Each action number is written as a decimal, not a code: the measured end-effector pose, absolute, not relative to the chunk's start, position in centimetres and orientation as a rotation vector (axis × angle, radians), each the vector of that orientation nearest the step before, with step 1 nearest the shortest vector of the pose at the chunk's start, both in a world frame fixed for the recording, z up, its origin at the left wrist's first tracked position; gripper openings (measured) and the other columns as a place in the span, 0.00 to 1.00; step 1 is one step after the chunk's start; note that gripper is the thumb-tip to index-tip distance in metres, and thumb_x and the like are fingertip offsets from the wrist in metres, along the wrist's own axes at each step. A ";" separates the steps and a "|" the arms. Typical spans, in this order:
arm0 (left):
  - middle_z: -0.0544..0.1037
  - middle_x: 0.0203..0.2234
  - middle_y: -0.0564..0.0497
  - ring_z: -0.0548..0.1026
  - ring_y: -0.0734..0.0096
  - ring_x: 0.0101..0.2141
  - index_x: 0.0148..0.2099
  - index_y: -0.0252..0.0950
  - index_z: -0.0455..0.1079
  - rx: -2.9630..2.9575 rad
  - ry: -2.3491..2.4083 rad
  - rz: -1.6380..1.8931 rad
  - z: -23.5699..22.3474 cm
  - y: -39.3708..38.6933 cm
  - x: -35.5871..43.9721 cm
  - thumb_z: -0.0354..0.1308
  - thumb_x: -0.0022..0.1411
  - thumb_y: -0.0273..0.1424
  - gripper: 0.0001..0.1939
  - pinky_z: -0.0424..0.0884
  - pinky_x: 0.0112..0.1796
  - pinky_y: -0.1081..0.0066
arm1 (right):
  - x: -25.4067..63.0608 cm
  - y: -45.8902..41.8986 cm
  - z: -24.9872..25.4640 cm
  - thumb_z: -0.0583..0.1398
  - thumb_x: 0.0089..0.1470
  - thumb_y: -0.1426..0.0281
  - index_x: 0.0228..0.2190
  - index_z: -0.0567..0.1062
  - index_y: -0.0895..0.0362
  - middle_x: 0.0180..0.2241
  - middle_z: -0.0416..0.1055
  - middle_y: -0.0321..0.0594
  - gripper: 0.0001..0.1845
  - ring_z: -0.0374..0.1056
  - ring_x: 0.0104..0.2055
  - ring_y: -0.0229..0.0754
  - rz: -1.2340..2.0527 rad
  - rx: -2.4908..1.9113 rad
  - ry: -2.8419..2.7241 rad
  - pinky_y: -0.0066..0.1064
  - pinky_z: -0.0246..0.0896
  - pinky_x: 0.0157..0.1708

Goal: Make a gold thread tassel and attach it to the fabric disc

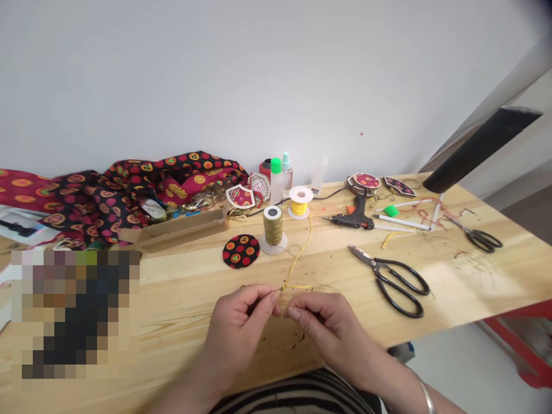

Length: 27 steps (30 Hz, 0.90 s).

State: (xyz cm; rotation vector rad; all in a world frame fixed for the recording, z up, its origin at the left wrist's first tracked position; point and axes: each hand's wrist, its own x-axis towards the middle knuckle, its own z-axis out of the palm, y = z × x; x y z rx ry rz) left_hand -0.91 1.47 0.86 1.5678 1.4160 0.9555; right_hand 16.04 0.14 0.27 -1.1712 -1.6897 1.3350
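My left hand (241,316) is closed in a pinch at the knotted part of a yellow cord (302,253), just above the front of the table. From the knot the cord runs back to a white spool of yellow cord (300,205), and a short end points right. Close beside it, my right hand (328,322) has thumb and forefinger pressed together; whatever they hold is too thin or hidden to make out. Beyond the hands stand a cone of olive thread (273,226) and a round patterned fabric piece (241,251).
Black-handled scissors (399,282) lie to the right, with a glue gun (356,215) behind them and smaller scissors (483,240) farther right. Bottles (276,181) stand near the wall. Patterned cloth (142,184) and a cardboard tray (176,229) fill the back left. The lower left is pixelated.
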 end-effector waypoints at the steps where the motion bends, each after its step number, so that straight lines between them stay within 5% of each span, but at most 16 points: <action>1: 0.77 0.19 0.55 0.74 0.72 0.23 0.27 0.36 0.75 1.578 1.416 0.951 0.8 1.5 -0.8 0.56 0.56 0.31 0.09 0.70 0.27 0.77 | 16.0 0.1 0.2 0.53 0.59 0.70 0.31 0.77 0.57 0.24 0.68 0.32 0.12 0.61 0.27 0.33 1.324 -1.172 -1.678 0.23 0.58 0.30; 13: 0.76 0.18 0.54 0.74 0.73 0.23 0.24 0.37 0.72 1.647 1.406 0.843 0.9 1.4 -0.5 0.54 0.58 0.30 0.12 0.70 0.26 0.77 | 16.6 -0.1 -1.0 0.52 0.60 0.70 0.28 0.73 0.57 0.20 0.57 0.30 0.13 0.52 0.24 0.33 1.293 -1.245 -1.702 0.24 0.49 0.24; 22: 0.74 0.16 0.55 0.72 0.75 0.20 0.22 0.36 0.71 1.764 1.460 0.893 0.8 1.6 0.0 0.54 0.57 0.28 0.12 0.68 0.24 0.77 | 16.7 -0.2 -0.3 0.50 0.61 0.71 0.30 0.72 0.56 0.23 0.64 0.30 0.13 0.57 0.25 0.32 1.242 -1.189 -1.766 0.22 0.52 0.27; 27: 0.76 0.17 0.54 0.73 0.72 0.21 0.25 0.35 0.73 1.762 1.494 0.895 0.3 1.5 0.0 0.54 0.57 0.28 0.11 0.69 0.24 0.75 | 16.7 -0.2 -0.3 0.50 0.60 0.75 0.24 0.65 0.57 0.20 0.54 0.28 0.13 0.52 0.22 0.31 1.099 -1.152 -1.916 0.23 0.49 0.25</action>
